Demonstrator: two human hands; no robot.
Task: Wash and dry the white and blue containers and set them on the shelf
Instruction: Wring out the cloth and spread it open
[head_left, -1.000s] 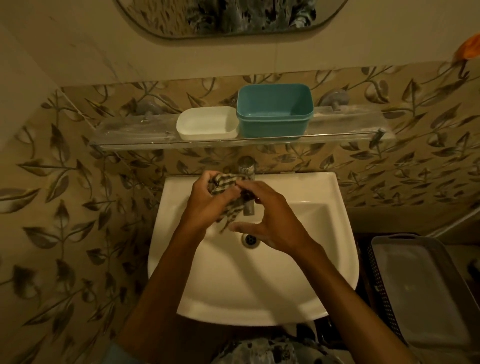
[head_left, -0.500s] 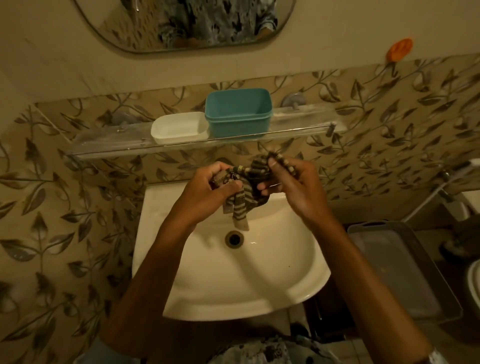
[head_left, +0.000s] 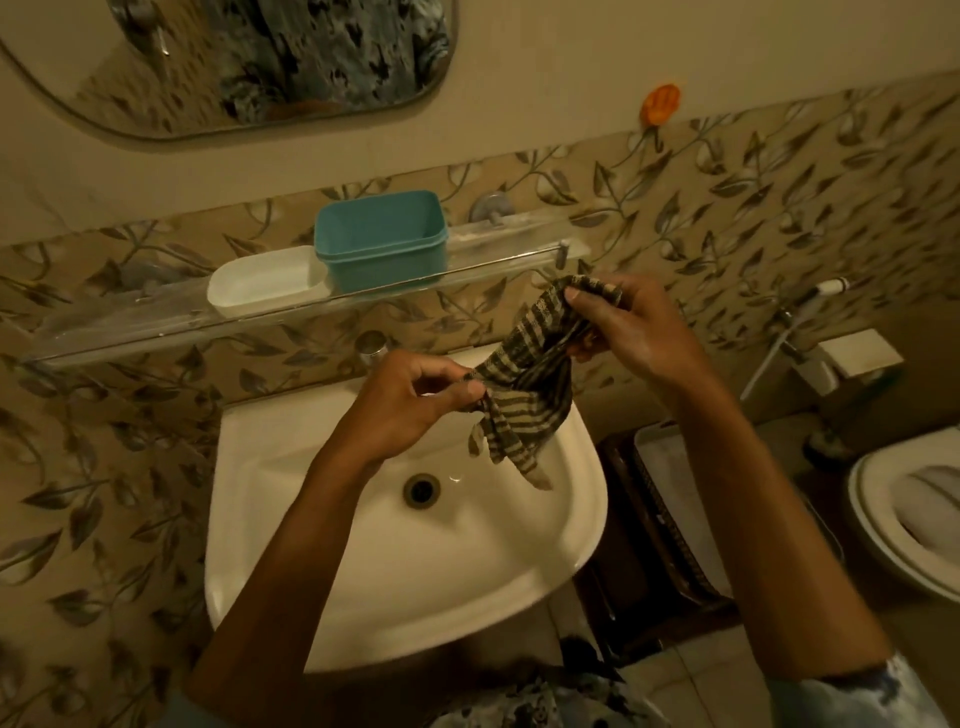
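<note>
At twelve o'clock the shelf (head_left: 130, 325) bears the blue container (head_left: 384, 244), with the white container (head_left: 265, 283) just beside at its nine. We judge both light, stiff plastic, best taken by the rim. Our left hand (head_left: 410, 400) and right hand (head_left: 634, 327) pinch a limp cloth (head_left: 524, 395).

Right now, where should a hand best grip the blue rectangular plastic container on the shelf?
Probably its front rim, from above and in front: the blue rectangular plastic container stands upright and open, with the white rounded container close on its left and the wall behind.
</note>
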